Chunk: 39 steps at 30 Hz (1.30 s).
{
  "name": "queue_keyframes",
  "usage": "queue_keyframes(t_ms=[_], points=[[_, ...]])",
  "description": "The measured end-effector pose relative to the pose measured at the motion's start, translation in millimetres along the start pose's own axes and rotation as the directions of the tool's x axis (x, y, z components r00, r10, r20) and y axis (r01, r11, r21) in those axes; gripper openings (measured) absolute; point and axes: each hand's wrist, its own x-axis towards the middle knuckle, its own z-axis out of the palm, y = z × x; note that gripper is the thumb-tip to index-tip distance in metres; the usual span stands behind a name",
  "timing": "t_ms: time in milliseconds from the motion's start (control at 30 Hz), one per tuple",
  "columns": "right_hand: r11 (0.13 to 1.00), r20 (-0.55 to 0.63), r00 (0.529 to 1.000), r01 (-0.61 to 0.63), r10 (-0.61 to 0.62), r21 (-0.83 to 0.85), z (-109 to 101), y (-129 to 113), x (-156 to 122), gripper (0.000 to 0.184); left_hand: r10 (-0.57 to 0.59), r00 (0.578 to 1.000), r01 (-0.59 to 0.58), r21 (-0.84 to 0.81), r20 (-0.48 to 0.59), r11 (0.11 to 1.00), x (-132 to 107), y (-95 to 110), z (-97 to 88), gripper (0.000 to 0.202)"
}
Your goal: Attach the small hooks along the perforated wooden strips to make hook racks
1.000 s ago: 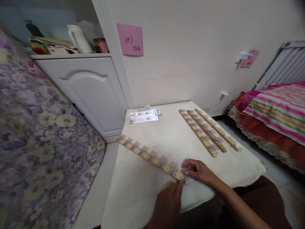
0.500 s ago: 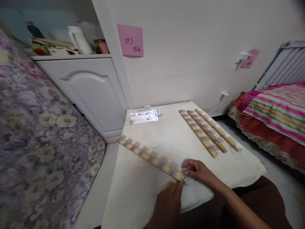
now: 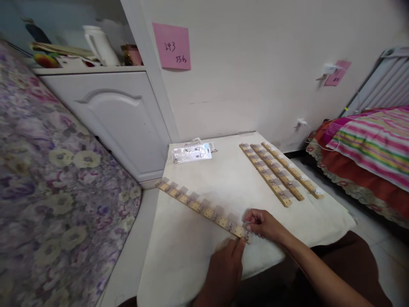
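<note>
A narrow wooden strip [image 3: 194,206] lies slanting across the cloth-covered table, with drilled holes, small metal fittings and clear tabs along its length. At its near right end my left hand [image 3: 225,266] grips the edge, fingertips pressed together against the wood. My right hand [image 3: 263,224] is closed in a pinch just above the same end, beside a shiny metal fitting [image 3: 247,235]. Between its thumb and index finger is what looks like a small clear piece, mostly hidden by the fingers.
Three similar wooden strips [image 3: 266,175] lie side by side at the table's right. Clear plastic packaging [image 3: 191,153] with small metal parts lies at the back left of the table [image 3: 179,268]. A white cabinet [image 3: 111,123] stands left, a bed [image 3: 367,149] right.
The view has tilted slightly. My right hand has shifted a little at the strip's end, its fingers pinched closer over it. My left hand stays on the strip.
</note>
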Motion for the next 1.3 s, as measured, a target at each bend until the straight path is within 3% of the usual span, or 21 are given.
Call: queue_keyframes(t_ms=[167, 400, 633, 733, 833, 1000, 1167, 1300], points=[[1.0, 0.006, 1.0, -0.028, 0.028, -0.003, 0.8, -1.1, -0.7, 0.017, -0.014, 1.0, 0.014, -0.013, 0.003, 1.0, -1.2, -1.7, 1.6, 0.053], [1.0, -0.048, 0.998, 0.028, -0.028, -0.004, -0.5, -2.1, -5.2, 0.03, -0.018, 1.0, 0.02, -0.077, 0.023, 0.997, -3.7, -2.2, -5.3, 0.054], [0.963, -0.225, 0.957, 0.126, -0.181, -0.237, -12.9, -7.2, -4.1, 0.022, 0.019, 0.999, -0.023, -0.159, -0.032, 0.987, -4.8, -3.7, -8.3, 0.037], [0.915, -0.254, 0.933, 0.147, -0.254, -0.376, -8.4, -20.6, 5.5, 0.018, -0.059, 0.988, 0.025, -0.235, -0.14, 0.972, -6.6, -9.1, -13.7, 0.028], [0.837, -0.199, 0.925, 0.183, -0.325, -0.515, 12.0, -40.6, 19.8, 0.012, -0.272, 0.922, 0.163, -0.361, -0.275, 0.918, -8.3, -21.5, -25.4, 0.025], [0.646, -0.101, 0.906, 0.211, -0.411, -0.734, 63.7, -74.6, 38.8, 0.007, -0.576, 0.757, 0.317, -0.597, -0.308, 0.737, -8.8, -48.9, -54.0, 0.025], [0.479, -0.084, 0.908, 0.135, -0.409, -0.868, 97.6, -89.7, 47.0, 0.033, -0.697, 0.638, 0.35, -0.683, -0.327, 0.641, -11.1, -60.0, -71.1, 0.029], [0.437, -0.094, 0.936, 0.068, -0.338, -0.897, 107.2, -85.2, 53.3, 0.049, -0.714, 0.622, 0.347, -0.703, -0.323, 0.621, -13.0, -61.8, -71.0, 0.03]])
